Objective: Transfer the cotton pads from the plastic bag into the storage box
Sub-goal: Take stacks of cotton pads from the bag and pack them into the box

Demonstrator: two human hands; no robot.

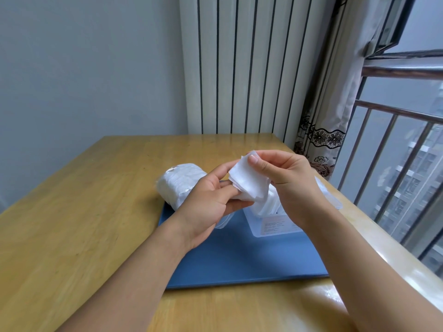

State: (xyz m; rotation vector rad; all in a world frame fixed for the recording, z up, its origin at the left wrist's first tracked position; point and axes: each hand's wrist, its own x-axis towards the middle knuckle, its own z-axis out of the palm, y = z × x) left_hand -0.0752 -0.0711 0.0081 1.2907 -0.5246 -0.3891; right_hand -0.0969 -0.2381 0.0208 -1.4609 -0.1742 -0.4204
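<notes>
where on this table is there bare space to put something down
Free: the blue mat's near half, in front of the clear plastic storage box; bare wooden table left of the plastic bag of white cotton pads. Crowded: the mat's far end, under both hands.

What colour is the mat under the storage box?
Blue; the mat shows plainly in the head view, beneath the storage box.

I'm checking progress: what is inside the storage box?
White cotton pads stand inside the storage box; the right hand and held stack cover the rest.
</notes>
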